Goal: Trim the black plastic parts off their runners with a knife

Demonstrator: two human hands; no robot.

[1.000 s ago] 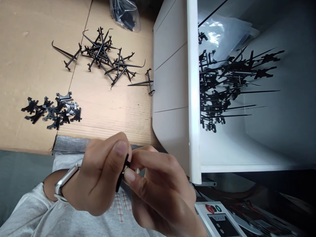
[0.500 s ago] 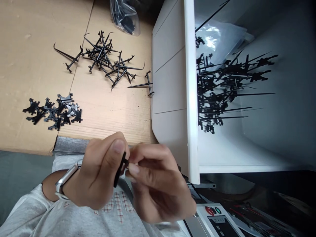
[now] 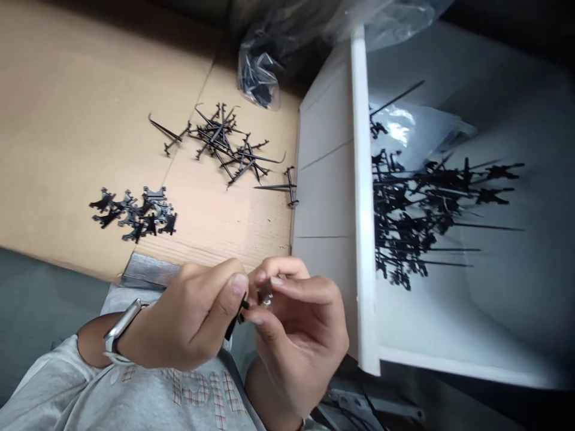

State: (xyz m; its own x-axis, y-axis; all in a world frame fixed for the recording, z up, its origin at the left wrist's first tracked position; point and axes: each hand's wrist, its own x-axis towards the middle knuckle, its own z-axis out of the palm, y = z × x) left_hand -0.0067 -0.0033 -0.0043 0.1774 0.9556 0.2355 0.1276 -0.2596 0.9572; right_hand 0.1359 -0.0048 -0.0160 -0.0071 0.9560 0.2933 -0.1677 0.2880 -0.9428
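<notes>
My left hand (image 3: 188,323), a watch on its wrist, is closed in front of my chest. Between its thumb and fingers a small black plastic part (image 3: 235,322) sticks out, partly hidden by the grip. Close against it, my right hand (image 3: 309,326) is curled with its palm showing. A tiny shiny piece (image 3: 266,293), silvery or clear, sits at the right fingertips; its exact kind is too small to tell. The right thumb tip reaches the black part.
Black T-shaped plastic parts with thin pointed rods (image 3: 220,139) lie heaped on the cardboard (image 3: 67,120). Flat black brackets (image 3: 150,209) form a pile nearer me. A clear bag (image 3: 259,81) stands behind. On the right, a white bin (image 3: 367,269) contains many black rodded pieces (image 3: 404,209).
My right hand has turned and its fingers have opened somewhat, bringing the shiny piece into sight. Both hands stay close together around the black part. The camera view has shifted.
</notes>
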